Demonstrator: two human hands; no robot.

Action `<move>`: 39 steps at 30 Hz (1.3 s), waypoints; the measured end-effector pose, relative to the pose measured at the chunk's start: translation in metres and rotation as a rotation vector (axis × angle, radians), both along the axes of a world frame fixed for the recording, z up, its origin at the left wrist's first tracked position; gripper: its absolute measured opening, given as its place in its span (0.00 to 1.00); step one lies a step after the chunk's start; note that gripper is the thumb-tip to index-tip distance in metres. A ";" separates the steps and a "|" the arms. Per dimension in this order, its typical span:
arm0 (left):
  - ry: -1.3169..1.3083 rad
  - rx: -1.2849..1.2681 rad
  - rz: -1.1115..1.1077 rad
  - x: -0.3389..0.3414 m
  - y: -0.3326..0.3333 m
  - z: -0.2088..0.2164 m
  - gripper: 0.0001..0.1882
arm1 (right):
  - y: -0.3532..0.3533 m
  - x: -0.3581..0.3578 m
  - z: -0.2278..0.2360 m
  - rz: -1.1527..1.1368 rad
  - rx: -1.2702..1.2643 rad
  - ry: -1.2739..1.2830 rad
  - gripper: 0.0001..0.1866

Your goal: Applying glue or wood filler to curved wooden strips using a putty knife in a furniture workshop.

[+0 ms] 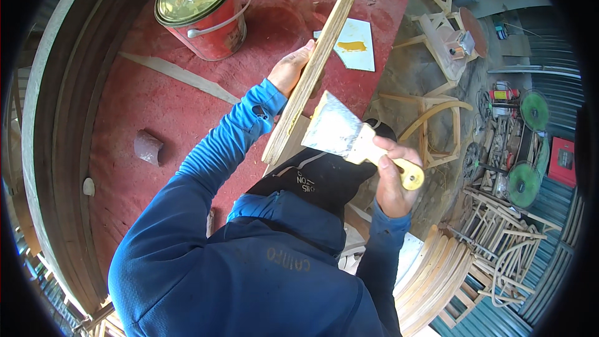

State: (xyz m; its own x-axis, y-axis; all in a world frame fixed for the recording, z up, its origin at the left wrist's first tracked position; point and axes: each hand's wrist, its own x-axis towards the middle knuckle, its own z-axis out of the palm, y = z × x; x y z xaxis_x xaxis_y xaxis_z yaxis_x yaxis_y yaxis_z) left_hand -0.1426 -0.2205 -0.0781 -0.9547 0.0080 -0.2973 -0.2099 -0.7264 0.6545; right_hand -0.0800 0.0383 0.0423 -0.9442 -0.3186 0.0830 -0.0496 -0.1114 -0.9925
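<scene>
My left hand [292, 68] is closed around a long, narrow wooden strip [317, 62], which slants across the red table from far right to near left. My right hand [397, 178] grips the pale yellow handle of a putty knife [335, 126]. Its wide, smeared metal blade is beside the lower part of the strip, with yellowish paste along one edge. Whether the blade touches the wood I cannot tell. Beyond the strip lies a white angular board [362, 36] carrying a patch of yellow putty [352, 46].
A red lidded bucket [209, 28] stands on the red table [143, 90]. A curled brown piece [148, 148] lies nearer, and a thin wood offcut [181, 75] behind my left arm. Stacked curved boards [62, 131] border the left. Wooden chair frames [437, 128] and green fans [523, 184] stand right.
</scene>
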 end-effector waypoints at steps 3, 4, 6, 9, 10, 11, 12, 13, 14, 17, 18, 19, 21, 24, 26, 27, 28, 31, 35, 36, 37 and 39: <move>-0.040 0.108 -0.073 0.002 -0.003 0.008 0.24 | 0.002 0.000 0.030 -0.011 0.315 0.337 0.08; -0.026 0.048 -0.048 0.003 -0.004 0.007 0.24 | -0.001 0.004 0.037 -0.006 0.373 0.357 0.08; -0.008 -0.010 -0.031 0.003 -0.004 0.006 0.24 | -0.001 0.006 0.042 0.175 0.455 0.601 0.10; -0.009 0.168 -0.084 0.002 -0.007 0.007 0.24 | -0.010 0.013 0.050 0.408 0.537 0.801 0.13; -0.014 0.158 -0.079 0.001 -0.007 0.007 0.23 | -0.012 0.015 0.048 0.437 0.555 0.858 0.13; -0.019 0.148 -0.075 0.001 -0.007 0.008 0.23 | -0.012 0.017 0.047 0.465 0.573 0.915 0.13; -0.017 0.148 -0.076 0.000 -0.006 0.008 0.23 | -0.013 0.017 0.047 0.504 0.593 0.979 0.13; -0.023 0.137 -0.074 -0.001 -0.006 0.009 0.23 | -0.015 0.018 0.045 0.524 0.609 1.024 0.11; -0.028 0.126 -0.075 -0.001 -0.005 0.009 0.23 | -0.016 0.019 0.044 0.553 0.628 1.031 0.10; -0.011 0.183 -0.101 -0.002 -0.007 0.011 0.23 | -0.013 0.024 0.033 0.614 0.677 1.050 0.09; -0.012 0.183 -0.101 -0.002 -0.007 0.013 0.23 | -0.012 0.026 0.030 0.648 0.705 1.062 0.09; -0.013 0.229 -0.107 -0.003 -0.008 0.015 0.23 | -0.009 0.028 0.029 0.647 0.704 1.061 0.09; -0.017 0.277 -0.109 -0.002 -0.009 0.015 0.23 | -0.004 0.032 0.029 0.685 0.729 1.029 0.09; -0.017 0.248 -0.107 -0.001 -0.010 0.010 0.23 | -0.001 0.032 0.040 0.700 0.725 0.988 0.09; -0.028 0.209 -0.101 0.000 -0.010 0.006 0.23 | 0.003 0.026 0.048 0.666 0.689 0.940 0.09; -0.031 0.209 -0.102 0.000 -0.009 0.007 0.23 | 0.003 0.024 0.052 0.630 0.655 0.893 0.10; -0.049 0.161 -0.081 0.000 -0.008 0.008 0.23 | -0.001 0.022 0.053 0.567 0.646 0.951 0.10; -0.077 0.090 -0.057 -0.002 -0.001 0.015 0.23 | -0.012 0.018 0.050 0.541 0.704 1.019 0.10; -0.086 0.113 -0.065 -0.002 -0.003 0.015 0.23 | -0.012 0.032 0.039 0.660 0.734 1.042 0.08; -0.084 0.121 -0.066 -0.002 -0.003 0.015 0.23 | -0.010 0.035 0.041 0.663 0.730 1.040 0.08; -0.087 0.120 -0.064 -0.001 -0.003 0.014 0.23 | -0.008 0.038 0.045 0.675 0.718 1.002 0.08; -0.090 0.053 -0.050 -0.001 -0.003 0.014 0.23 | -0.007 0.036 0.052 0.685 0.705 0.965 0.08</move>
State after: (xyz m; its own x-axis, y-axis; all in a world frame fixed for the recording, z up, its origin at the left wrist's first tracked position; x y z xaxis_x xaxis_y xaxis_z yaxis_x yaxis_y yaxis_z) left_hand -0.1432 -0.2232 -0.0643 -0.9221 0.0729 -0.3800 -0.3031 -0.7465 0.5924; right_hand -0.0440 0.0310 0.0946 -0.2438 -0.9403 0.2376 -0.8843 0.1149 -0.4526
